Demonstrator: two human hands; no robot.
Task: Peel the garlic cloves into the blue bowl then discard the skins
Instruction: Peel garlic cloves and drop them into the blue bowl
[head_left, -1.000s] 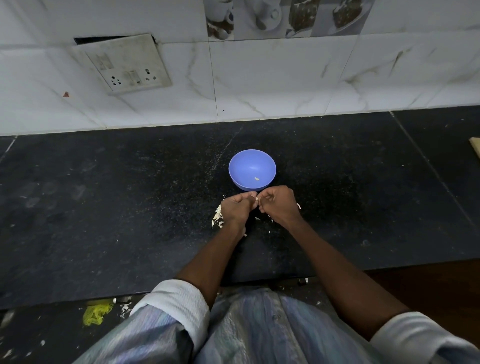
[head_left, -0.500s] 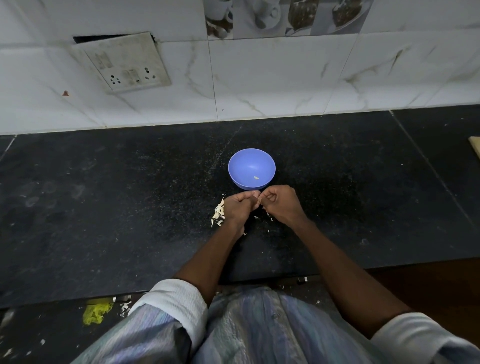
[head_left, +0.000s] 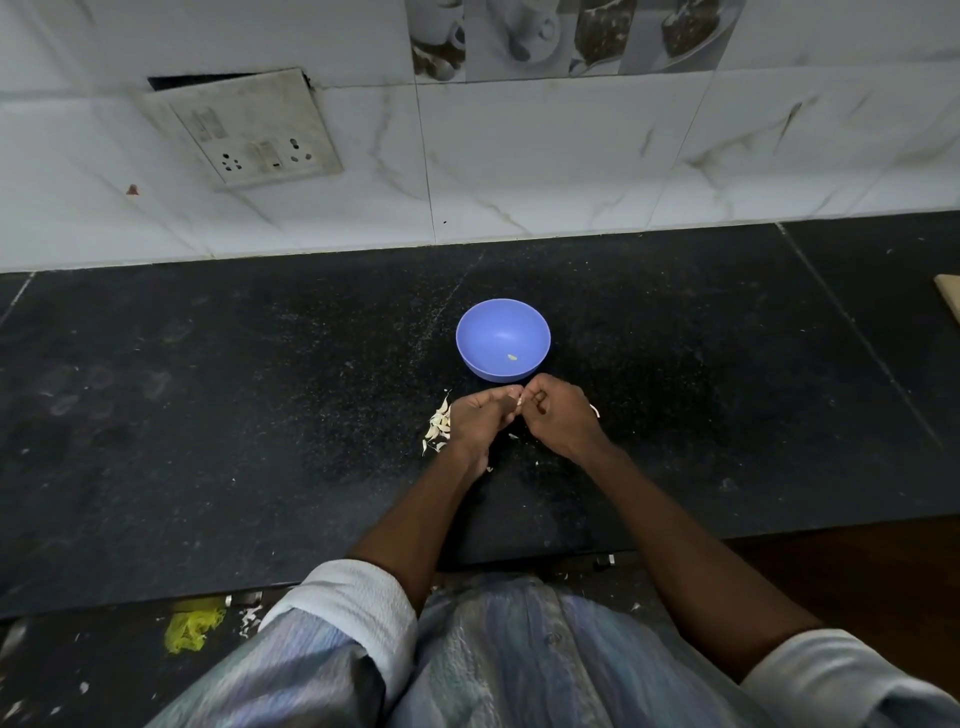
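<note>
From my remote feed I'm looking down at a black counter (head_left: 208, 415) with a blue bowl (head_left: 470, 332) sitting about dead centre. Inside it there's just one small pale bit (head_left: 511, 357), toward the bowl's 5 o'clock (could be a peeled clove or a scrap, too small for me to call).

Right at the bowl's 6 o'clock, just beside its near rim, both hands meet. The left hand (head_left: 475, 421) has its fingers curled in, and the right hand (head_left: 558, 418) is curled too, the two pinching a small white garlic clove (head_left: 518, 414) between their fingertips. Only a sliver of it shows between the knuckles, so I can't tell how much skin is on it.

A little pile of papery garlic skins (head_left: 439, 423) lies on the counter at the left hand's 9 o'clock, touching or nearly touching it. A few loose flecks (head_left: 513, 436) sit under the hands, and another pale piece (head_left: 595, 410) peeks out at the right hand's 3 o'clock.

Off the counter's front edge, at roughly 7 o'clock from the bowl, there's a crumpled yellow thing (head_left: 195, 629) on the floor. A switchboard (head_left: 249, 137) is on the tiled wall at 11 o'clock.
</note>
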